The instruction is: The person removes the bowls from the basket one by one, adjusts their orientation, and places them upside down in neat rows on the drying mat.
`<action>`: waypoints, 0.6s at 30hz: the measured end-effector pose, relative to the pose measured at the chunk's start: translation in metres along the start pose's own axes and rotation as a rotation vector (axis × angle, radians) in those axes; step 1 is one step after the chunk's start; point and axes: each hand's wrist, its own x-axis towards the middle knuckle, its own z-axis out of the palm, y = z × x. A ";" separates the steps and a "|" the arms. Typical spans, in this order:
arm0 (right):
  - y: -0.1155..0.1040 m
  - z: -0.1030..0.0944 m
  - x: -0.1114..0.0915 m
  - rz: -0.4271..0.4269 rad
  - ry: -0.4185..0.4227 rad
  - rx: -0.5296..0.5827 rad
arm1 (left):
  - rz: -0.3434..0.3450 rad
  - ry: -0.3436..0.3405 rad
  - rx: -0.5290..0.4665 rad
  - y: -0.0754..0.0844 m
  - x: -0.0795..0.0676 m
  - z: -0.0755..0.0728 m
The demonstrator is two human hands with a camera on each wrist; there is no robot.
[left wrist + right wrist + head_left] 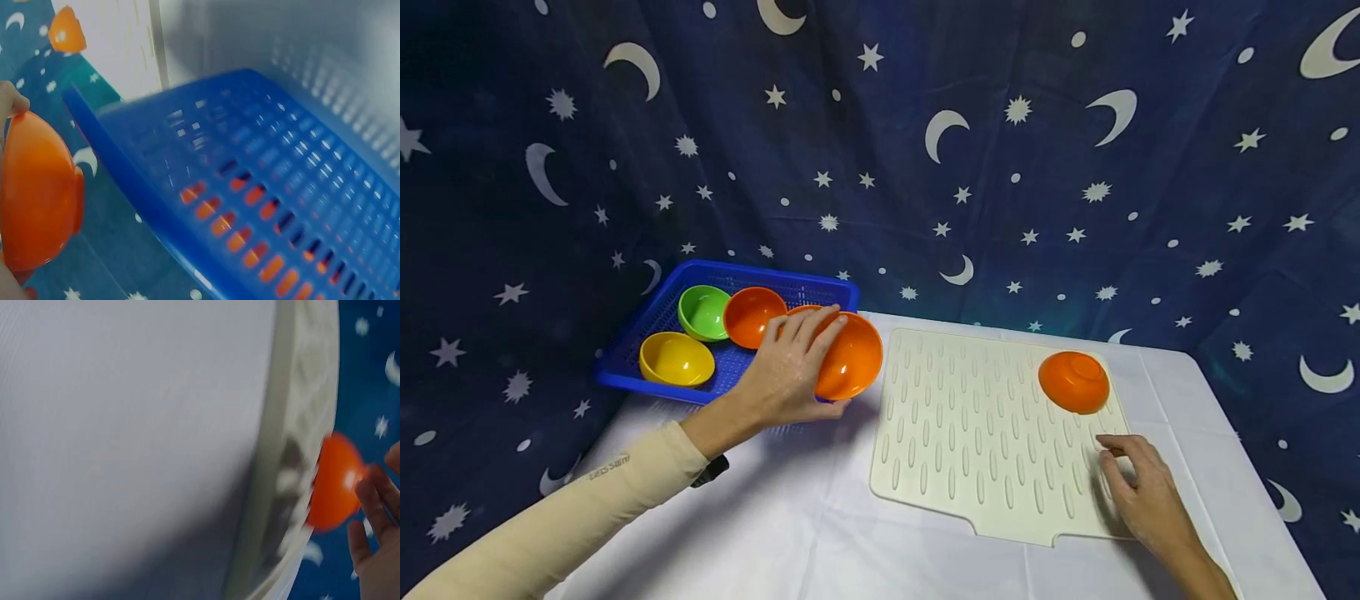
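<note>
My left hand (790, 367) grips an orange bowl (853, 357) by its rim, lifted at the right end of the blue basket (722, 392), its inside facing me. The left wrist view shows this bowl (40, 194) side-on beside the basket wall. More orange shows behind my fingers; I cannot tell whether it is a second bowl. On the cream ridged mat (955, 417), another orange bowl (1073, 382) lies upside down near the far right corner. My right hand (1146, 492) hovers over the mat's right edge, nearer me than that bowl, fingers loosely bent and holding nothing.
Inside the basket sit a green bowl (703, 312), a yellow bowl (677, 360) and a red-orange bowl (755, 317). A white cloth (760, 533) covers the table. Behind it hangs a dark blue curtain (880, 142) with moons and stars.
</note>
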 end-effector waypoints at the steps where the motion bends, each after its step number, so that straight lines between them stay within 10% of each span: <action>1: -0.008 0.004 0.001 -0.012 -0.022 0.018 | 0.019 -0.009 0.004 0.003 0.001 0.000; 11: -0.069 0.044 0.010 -0.047 -0.237 0.273 | 0.216 -0.007 0.105 0.033 0.006 0.002; 18: -0.106 0.067 0.018 0.222 -0.586 0.779 | 0.313 -0.039 0.106 0.054 0.006 0.013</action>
